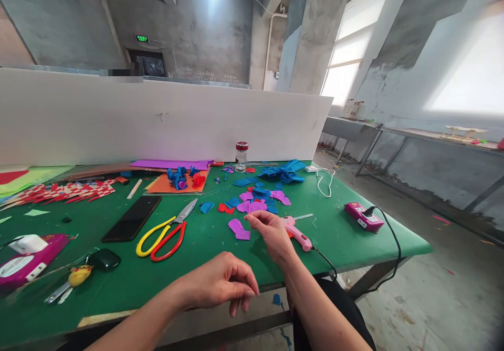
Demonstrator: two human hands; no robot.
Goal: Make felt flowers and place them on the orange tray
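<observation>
My left hand (222,282) hangs over the table's front edge with its fingers curled loosely and apart, holding nothing that shows. My right hand (271,233) is over the green table, its thumb and index finger pinched together; what they hold, if anything, is too small to make out. Just left of those fingertips lie purple paper pieces (239,230). A pink glue gun (301,235) rests beside my right hand, partly behind it. Beyond the hand is a loose pile of purple, blue and red paper pieces (252,205). Scissors (173,228) with yellow and red handles lie open to the left.
A black phone (133,218) lies left of the scissors. Farther back are a glass jar (241,157), blue and red paper flowers (179,176) and blue paper (285,171). A magenta power strip (363,217) with a black cable sits at the right; another (35,261) is at the left.
</observation>
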